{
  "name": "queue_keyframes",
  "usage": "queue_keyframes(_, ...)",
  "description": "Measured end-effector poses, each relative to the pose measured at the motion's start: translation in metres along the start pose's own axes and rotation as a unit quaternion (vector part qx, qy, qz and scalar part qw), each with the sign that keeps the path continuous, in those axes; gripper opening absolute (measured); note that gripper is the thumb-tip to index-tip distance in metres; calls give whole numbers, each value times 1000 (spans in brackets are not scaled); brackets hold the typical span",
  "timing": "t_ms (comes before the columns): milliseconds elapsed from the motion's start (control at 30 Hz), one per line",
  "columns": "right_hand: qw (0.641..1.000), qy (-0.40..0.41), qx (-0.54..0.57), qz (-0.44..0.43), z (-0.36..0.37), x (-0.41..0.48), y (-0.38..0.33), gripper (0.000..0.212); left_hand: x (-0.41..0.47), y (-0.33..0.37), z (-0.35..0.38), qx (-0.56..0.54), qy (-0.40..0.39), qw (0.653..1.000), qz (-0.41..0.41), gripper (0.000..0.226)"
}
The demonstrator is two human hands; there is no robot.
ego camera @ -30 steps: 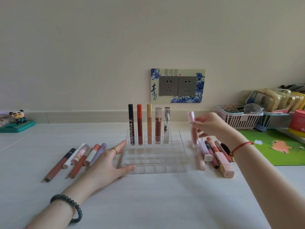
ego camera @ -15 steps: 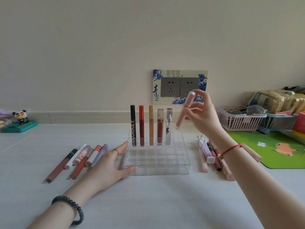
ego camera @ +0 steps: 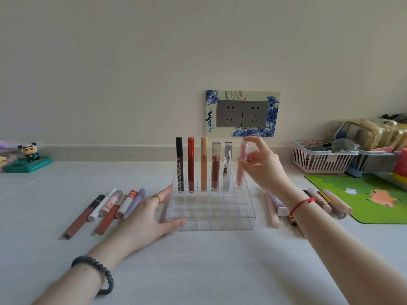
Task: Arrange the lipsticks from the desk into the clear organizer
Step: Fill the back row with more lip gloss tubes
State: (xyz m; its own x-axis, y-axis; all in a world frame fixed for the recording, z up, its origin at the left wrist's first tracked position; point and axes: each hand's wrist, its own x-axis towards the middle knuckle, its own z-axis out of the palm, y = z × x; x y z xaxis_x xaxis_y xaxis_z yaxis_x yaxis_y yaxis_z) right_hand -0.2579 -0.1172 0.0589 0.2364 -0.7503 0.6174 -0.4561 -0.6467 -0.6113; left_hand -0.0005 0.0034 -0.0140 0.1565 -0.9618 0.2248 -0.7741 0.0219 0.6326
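Pink lipstick (ego camera: 241,166) stood upright in the right hand (ego camera: 263,166). Index fingertip sat on its cap and the thumb lay against the tube, so the hand pinched it. Its lower end was inside the far-row compartment of the clear organizer (ego camera: 220,224) nearest that hand. Whether it touched the bottom could not be told.

Left hand (ego camera: 149,214) lay on the desk (ego camera: 198,271) with fingers spread. The thumb touched the organizer's near corner and the index finger, wearing a gold ring (ego camera: 157,198), ran along its side wall.

Far row, counted from the left hand toward the right:
- black lipstick (ego camera: 179,166)
- red lipstick (ego camera: 191,166)
- tan lipstick (ego camera: 204,164)
- brown lipstick (ego camera: 216,167)
- silver lipstick (ego camera: 228,166)

All five stood upright, just beside the pink one.

Loose lipsticks (ego camera: 110,208) lay flat on the outer side of the left hand. More loose tubes (ego camera: 273,211) lay flat beneath and beyond the right wrist, which wore a red string (ego camera: 301,203). A bead bracelet (ego camera: 99,274) circled the left wrist.

Beyond the right hand:
- socket plate (ego camera: 242,113) on the wall
- pink basket (ego camera: 319,161)
- green mat (ego camera: 363,199)

Far out past the left hand stood a panda figure (ego camera: 29,151).
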Motion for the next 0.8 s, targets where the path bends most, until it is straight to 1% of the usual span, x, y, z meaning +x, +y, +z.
queue_keyframes(333, 1000, -7, -13, -14, 2, -1, 5, 38, -2, 3, -1, -7, -8, 1000, 2, 115)
queue_keyframes(533, 1000, -6, -10, -5, 5, 0, 8, 36, -3, 3, -2, -4, -11, 1000, 1, 115)
queue_keyframes(633, 1000, -19, -11, 0, 4, -2, 7, 42, -2, 4, -2, -3, -9, 1000, 3, 116)
queue_keyframes(733, 999, -41, 11, 19, -3, -2, -1, 50, -3, 3, -1, -3, -8, 1000, 3, 114)
queue_keyframes(800, 999, -24, 20, 38, -15, 2, -5, 48, -3, 3, -2, -6, -9, 1000, 1, 113)
